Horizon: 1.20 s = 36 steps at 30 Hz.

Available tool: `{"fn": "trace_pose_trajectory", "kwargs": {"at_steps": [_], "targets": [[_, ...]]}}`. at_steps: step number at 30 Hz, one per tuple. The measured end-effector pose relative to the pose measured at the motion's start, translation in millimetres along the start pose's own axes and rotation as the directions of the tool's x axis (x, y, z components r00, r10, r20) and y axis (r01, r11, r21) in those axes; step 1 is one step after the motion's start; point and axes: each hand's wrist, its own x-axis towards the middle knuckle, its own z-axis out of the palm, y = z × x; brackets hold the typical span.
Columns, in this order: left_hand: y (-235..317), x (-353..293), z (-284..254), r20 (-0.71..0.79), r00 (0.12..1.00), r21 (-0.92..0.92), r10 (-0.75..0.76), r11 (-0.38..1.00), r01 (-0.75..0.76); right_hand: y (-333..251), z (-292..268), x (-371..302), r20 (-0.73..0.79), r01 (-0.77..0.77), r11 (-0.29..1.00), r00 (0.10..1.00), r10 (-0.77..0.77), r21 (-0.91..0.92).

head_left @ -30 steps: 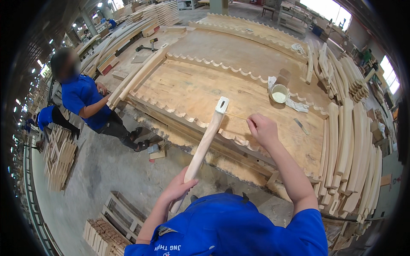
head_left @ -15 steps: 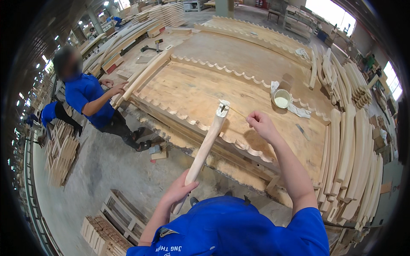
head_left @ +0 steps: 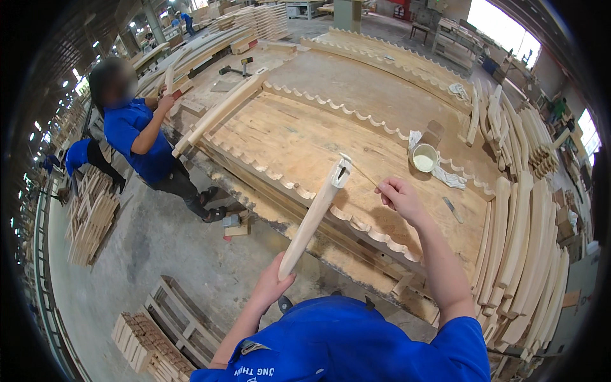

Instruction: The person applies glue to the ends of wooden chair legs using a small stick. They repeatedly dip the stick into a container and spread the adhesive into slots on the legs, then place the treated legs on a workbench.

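Note:
My left hand point(head_left: 270, 281) is wrapped round the lower part of a long, pale wooden chair-leg-like piece point(head_left: 310, 226), which slants up and away from me over the table's near edge. Its far end has a dark slot, with a whitish, glue-like paste round it. Pinched in the fingers of my right hand point(head_left: 402, 198) is a thin stick point(head_left: 364, 174), its tip at the slotted end. Beyond my right hand, a tub point(head_left: 422, 158) of pale paste sits at a scalloped wooden strip, with white rags beside it.
A wide wooden worktable point(head_left: 280, 130) bears scalloped strips point(head_left: 337, 105) and a flat metal blade point(head_left: 453, 210). Shaped wooden pieces point(head_left: 517, 235) are stacked at the right. A co-worker point(head_left: 137, 134) stands left, holding a wooden piece. Slatted wood point(head_left: 149, 347) lies on the floor near my left.
The slotted end has turned, showing its slot more openly, and the stick's tip stays by it. The co-worker's hands have left the long rail and now hold another wooden piece.

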Motion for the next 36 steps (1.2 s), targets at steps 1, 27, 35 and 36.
{"fn": "trace_pose_trajectory", "kwargs": {"at_steps": [1, 27, 35, 36], "targets": [[0, 0, 1, -0.004, 1.000, -0.007, 0.003, 1.000, -0.004, 0, -3, -2, -0.009, 0.018, 0.999, 1.000, -0.019, -0.031], [29, 10, -51, 0.332, 0.910, -0.109, -0.249, 0.948, 0.299, -19, -42, 19, -0.042, -0.051, 0.930, 0.998, 0.038, -0.365], [26, 7, -47, 0.319, 0.916, -0.129, -0.244, 0.946, 0.297, -16, -120, -16, -0.470, -0.318, 0.530, 0.864, -0.180, -0.786], [26, 9, -47, 0.330, 0.915, -0.130, -0.232, 0.949, 0.287, -20, -130, -18, -0.484, -0.380, 0.418, 0.857, -0.176, -0.825]]}}
